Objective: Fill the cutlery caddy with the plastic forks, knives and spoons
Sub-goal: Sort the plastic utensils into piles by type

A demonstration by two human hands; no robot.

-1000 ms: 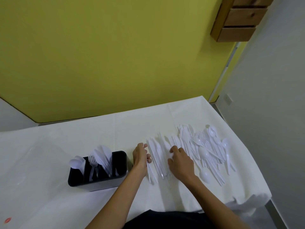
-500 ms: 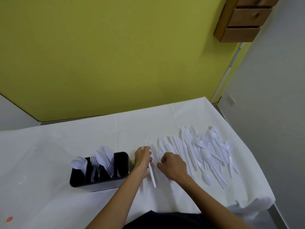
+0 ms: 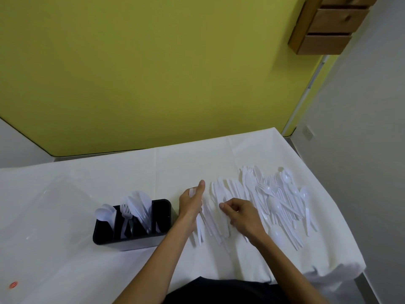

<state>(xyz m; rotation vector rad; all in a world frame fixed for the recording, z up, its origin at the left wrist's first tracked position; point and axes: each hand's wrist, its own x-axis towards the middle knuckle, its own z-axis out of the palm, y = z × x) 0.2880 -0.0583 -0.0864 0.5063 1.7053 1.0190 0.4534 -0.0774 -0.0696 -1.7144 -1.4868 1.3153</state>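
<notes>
Knife-gathering is judged in hand: a bundle of knives [image 3: 199,229] is clasped in the left grip [image 3: 191,204], while the right grip [image 3: 242,213] is curled over loose knives [image 3: 221,194] on the desk [image 3: 109,172], hold unclear. Next, carriage to the caddy [image 3: 131,243] at nine o'clock is called for.

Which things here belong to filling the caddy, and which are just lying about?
Job: caddy; knives held in the left hand; loose cutlery; right hand over it.
Lying about: wooden drawers; red mark; wall socket.
</notes>
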